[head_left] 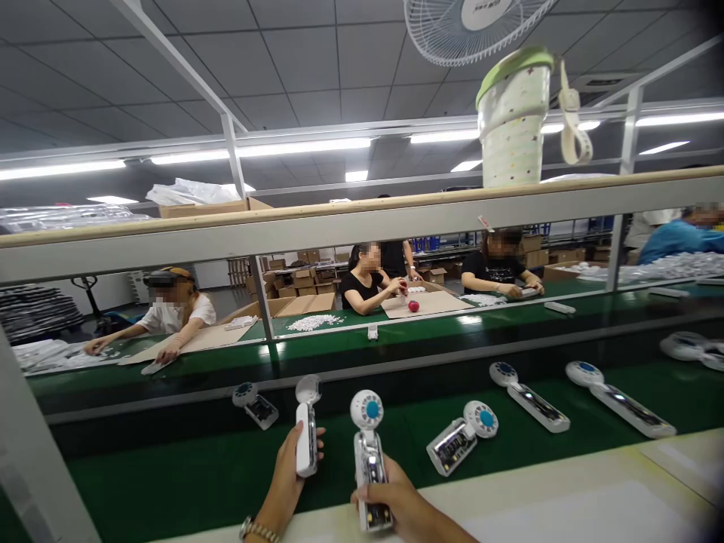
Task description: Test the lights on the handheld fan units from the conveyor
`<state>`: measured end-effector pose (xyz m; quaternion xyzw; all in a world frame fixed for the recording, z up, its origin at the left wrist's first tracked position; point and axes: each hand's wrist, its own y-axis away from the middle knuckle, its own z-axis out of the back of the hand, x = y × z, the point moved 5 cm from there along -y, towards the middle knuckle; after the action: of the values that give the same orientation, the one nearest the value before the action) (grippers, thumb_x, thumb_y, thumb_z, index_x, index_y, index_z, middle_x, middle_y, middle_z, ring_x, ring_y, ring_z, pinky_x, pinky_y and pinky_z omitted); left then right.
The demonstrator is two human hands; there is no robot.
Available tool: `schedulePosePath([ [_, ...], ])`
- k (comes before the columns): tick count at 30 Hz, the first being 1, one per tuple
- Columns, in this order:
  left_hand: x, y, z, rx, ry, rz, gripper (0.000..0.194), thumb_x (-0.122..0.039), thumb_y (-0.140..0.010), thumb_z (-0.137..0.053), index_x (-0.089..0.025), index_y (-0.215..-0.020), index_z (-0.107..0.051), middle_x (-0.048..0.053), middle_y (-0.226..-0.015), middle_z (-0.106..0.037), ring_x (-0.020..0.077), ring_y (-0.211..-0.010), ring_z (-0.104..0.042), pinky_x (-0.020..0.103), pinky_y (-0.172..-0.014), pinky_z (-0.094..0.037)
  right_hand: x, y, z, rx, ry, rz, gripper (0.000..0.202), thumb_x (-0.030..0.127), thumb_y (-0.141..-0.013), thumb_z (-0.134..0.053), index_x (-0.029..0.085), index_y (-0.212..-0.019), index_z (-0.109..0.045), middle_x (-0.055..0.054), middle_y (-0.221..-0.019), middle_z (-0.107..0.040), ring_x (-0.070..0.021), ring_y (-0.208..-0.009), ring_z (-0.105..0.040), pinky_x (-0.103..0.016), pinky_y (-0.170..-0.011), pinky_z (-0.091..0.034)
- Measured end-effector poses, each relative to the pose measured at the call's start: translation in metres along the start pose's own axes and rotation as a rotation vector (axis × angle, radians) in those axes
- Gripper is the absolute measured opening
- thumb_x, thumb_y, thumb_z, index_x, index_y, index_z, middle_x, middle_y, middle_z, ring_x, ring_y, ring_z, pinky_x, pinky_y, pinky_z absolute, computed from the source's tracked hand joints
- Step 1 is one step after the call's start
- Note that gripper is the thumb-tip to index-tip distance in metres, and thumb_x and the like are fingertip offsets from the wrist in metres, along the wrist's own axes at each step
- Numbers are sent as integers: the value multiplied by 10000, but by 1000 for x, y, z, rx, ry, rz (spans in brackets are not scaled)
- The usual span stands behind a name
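My left hand [289,467] is closed around a white handheld device [306,441] with a round head, held upright and turned side-on. To its right, my right hand [390,494] grips a second white device [370,460], whose open handle shows inner parts and whose round head has a blue centre. Both are held over the near edge of the green belt [197,467]. A similar open device [455,445] lies on the belt just right of my right hand. Another, smaller-looking one [257,407] lies beyond my left hand.
More open devices [532,400] lie along the belt to the right. A pale table edge [537,498] runs along the front. Overhead, a shelf rail [351,230] holds a cup [512,121]. Several people work across the belt.
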<state>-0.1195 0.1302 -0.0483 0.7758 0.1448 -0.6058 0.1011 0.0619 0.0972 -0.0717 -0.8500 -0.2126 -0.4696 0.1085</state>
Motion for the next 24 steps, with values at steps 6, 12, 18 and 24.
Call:
schedulePosePath([
  [6, 19, 32, -45, 136, 243, 238, 125, -187, -759, -624, -99, -821, -560, 76, -721, -630, 163, -584, -619, 262, -498, -529, 31, 36, 36, -35, 30, 79, 475, 312, -537, -779, 193, -900, -496, 25, -694, -594, -125, -540, -570, -226, -505, -420],
  [12, 34, 69, -86, 262, 369, 535, 182, -240, -794, -586, -66, -845, -569, 139, -795, -650, 222, -714, -648, 317, -616, -544, 46, 48, 63, -162, 12, 81, 738, 500, -682, -659, 246, -1253, -264, -9, -761, -626, -150, -509, -585, -237, -443, -419],
  [18, 34, 75, -92, 238, 377, 479, 127, -199, -774, -599, -108, -854, -563, 82, -693, -638, 233, -732, -646, 336, -654, -528, 47, 51, 63, -169, -32, 50, 996, 500, -636, -694, 262, -1374, -71, -30, -865, -647, -174, -549, -613, -264, -475, -440],
  [24, 44, 77, -92, 368, 331, 440, 282, -135, -646, -633, -137, -915, -548, 80, -845, -651, 251, -809, -632, 334, -676, -502, 40, 47, 67, -161, -16, 29, 1028, 399, -592, -693, 184, -1391, -83, -21, -742, -656, -206, -588, -619, -302, -539, -472],
])
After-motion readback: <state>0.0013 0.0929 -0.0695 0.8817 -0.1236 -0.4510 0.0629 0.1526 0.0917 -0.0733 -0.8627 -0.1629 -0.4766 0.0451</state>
